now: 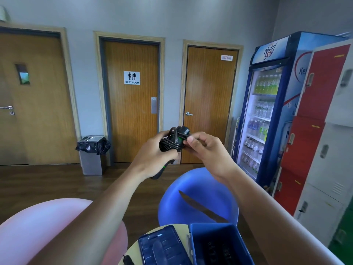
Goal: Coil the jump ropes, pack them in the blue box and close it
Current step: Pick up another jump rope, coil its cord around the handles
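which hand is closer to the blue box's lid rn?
Left. The left hand is up at the coiled jump rope, over the side where the lid lies; the right hand is farther right, above the blue box.

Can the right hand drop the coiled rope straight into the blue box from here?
Probably yes. The blue box sits open below, its lid lying beside it, and nothing covers the opening. The right hand and left hand both grip the jump rope, so the left must let go first.
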The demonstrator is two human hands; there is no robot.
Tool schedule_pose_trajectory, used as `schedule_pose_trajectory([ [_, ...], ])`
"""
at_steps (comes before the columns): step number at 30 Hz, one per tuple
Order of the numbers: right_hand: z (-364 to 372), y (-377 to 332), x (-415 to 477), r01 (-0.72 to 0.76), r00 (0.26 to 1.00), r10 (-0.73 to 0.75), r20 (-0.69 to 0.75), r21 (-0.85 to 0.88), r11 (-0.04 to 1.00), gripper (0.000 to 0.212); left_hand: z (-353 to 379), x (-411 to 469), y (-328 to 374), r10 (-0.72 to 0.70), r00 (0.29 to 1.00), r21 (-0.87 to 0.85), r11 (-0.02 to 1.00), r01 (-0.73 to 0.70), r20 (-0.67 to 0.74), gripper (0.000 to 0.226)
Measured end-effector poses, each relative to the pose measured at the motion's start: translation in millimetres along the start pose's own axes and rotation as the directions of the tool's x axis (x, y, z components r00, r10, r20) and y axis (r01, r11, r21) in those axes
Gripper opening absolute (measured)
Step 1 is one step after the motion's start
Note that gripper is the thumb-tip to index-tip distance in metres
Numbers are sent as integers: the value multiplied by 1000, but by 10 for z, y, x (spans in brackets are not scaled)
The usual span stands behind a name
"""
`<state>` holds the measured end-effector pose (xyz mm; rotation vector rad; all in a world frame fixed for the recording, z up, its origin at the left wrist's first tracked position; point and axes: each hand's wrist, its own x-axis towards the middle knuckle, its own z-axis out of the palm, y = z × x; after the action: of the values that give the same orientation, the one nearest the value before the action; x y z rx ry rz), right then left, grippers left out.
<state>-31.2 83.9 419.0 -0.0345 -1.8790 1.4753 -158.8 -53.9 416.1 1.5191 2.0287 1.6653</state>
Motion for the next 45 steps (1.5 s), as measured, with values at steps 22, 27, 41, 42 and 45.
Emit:
schedule_pose_trajectory([
  [22, -15, -293, 111, -97, 994, 107, -5, 393, 914, 25, -98, 136, 86, 107, 967, -570, 820, 46, 232, 70],
  [27, 46, -350, 127, -115, 991, 132, -26, 341, 933, 30, -105, 105, 162, 174, 973, -336, 935, -116, 150, 70],
  [41, 62, -497, 197, -78, 994, 100, -47, 347, 935, 30, -54, 81, 239, 258, 964, -205, 942, -267, -68, 56],
  [42, 40, -508, 201, -82, 994, 103, -44, 345, 935, 29, -49, 80, 256, 274, 960, -189, 941, -281, -61, 56],
  [45, -32, -544, 206, -108, 992, 123, -22, 345, 932, 23, -27, 82, 292, 308, 950, -159, 936, -313, -53, 53],
])
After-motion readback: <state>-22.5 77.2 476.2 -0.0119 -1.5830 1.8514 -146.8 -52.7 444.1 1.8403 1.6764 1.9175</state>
